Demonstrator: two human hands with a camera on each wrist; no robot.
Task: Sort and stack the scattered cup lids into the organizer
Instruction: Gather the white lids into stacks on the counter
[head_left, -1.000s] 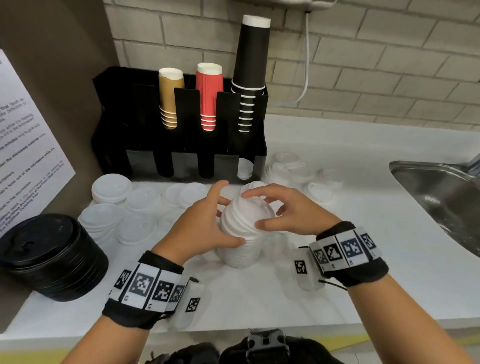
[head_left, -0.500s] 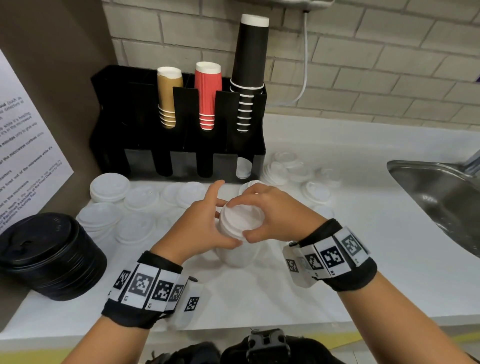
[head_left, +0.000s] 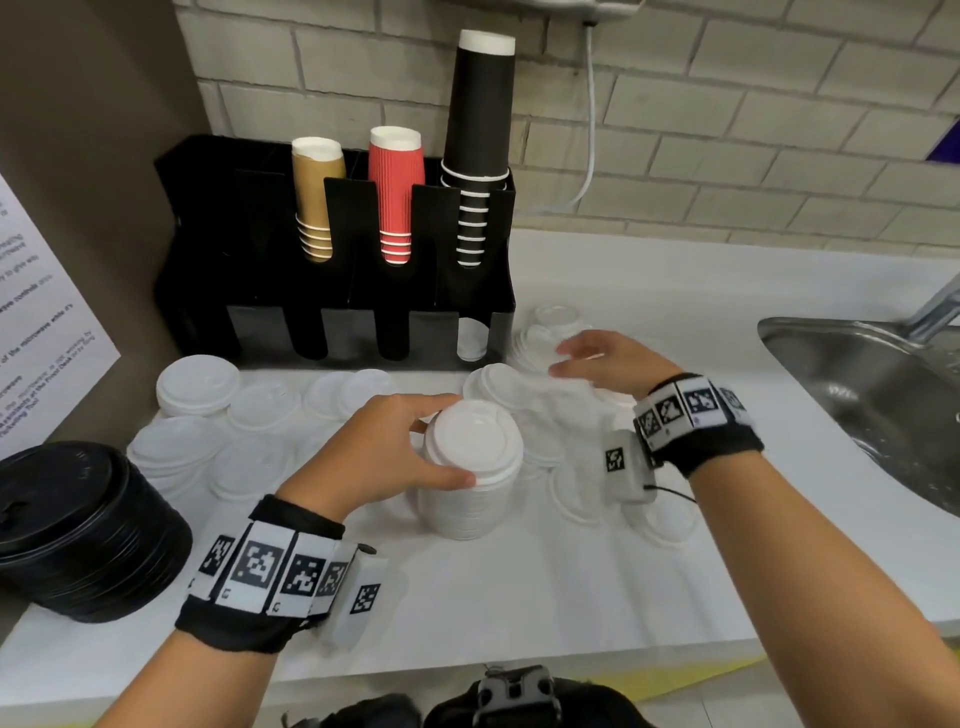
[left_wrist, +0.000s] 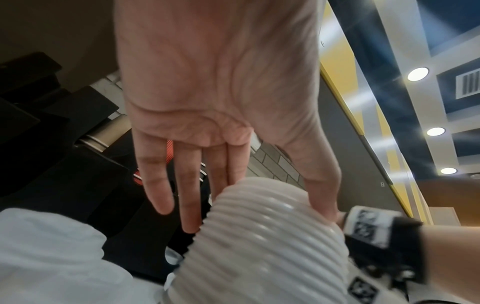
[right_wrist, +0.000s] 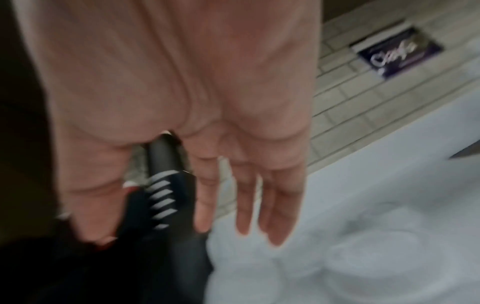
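From the head view I see my left hand (head_left: 374, 452) wrapped round the top of a tall stack of white lids (head_left: 470, 478) standing on the white counter (head_left: 519, 597): the thumb lies along the near rim of the top lid and the fingers curve round the far side. In the left wrist view that stack (left_wrist: 259, 246) shows as a ribbed white column pressed between the thumb on one side and the index and middle fingers on the other, while the two outer fingers (left_wrist: 158, 185) stretch straight past it, touching nothing

My right hand (head_left: 613, 361) is off the stack, hovering palm down over the loose white lids (head_left: 545, 332) just right of the black organizer (head_left: 332, 249). Its fingers are spread and relaxed and hold nothing; the right wrist view is blurred, but the fingers (right_wrist: 272, 209) hang straight above the pale lids below

More white lids (head_left: 197, 384) lie scattered in low piles on the counter in front of the organizer, left of the gripped stack. A stack of black lids (head_left: 78, 525) sits at the counter's left edge. The organizer holds brown, red and black cups upright in its slots. A steel sink (head_left: 872, 384) is at the far right
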